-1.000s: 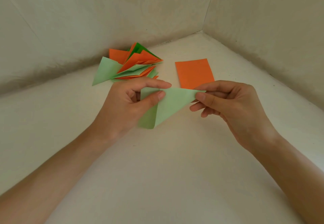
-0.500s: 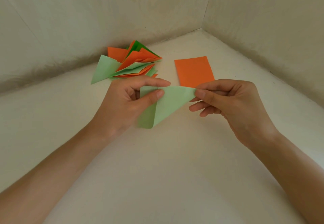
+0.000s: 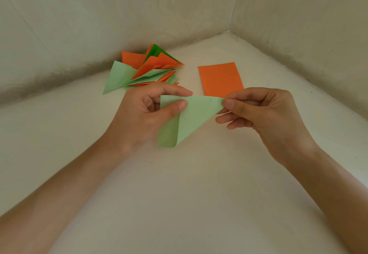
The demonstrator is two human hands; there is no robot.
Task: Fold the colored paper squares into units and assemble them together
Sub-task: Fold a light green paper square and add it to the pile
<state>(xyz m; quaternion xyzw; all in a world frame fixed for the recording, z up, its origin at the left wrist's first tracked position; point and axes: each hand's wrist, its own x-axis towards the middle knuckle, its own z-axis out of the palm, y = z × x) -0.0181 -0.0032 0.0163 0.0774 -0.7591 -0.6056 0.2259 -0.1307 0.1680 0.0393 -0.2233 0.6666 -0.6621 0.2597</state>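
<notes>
Left hand [image 3: 139, 114] and right hand [image 3: 264, 114] each pinch the light-green paper [image 3: 195, 118] above the worktop [image 3: 189, 194], folded units [image 3: 147, 70] and orange sheet [image 3: 220, 78] lying behind.

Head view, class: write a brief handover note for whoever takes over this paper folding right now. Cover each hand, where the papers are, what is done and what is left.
Left hand pinches the light green paper at its upper left; right hand pinches its right corner. The paper is bent over in a soft curve, not creased.
Pile of folded units, orange and green, lies by the far wall; flat orange paper lies to its right.
Done: the pile's folds. Left: crease this sheet, fold the orange one, assemble all.
</notes>
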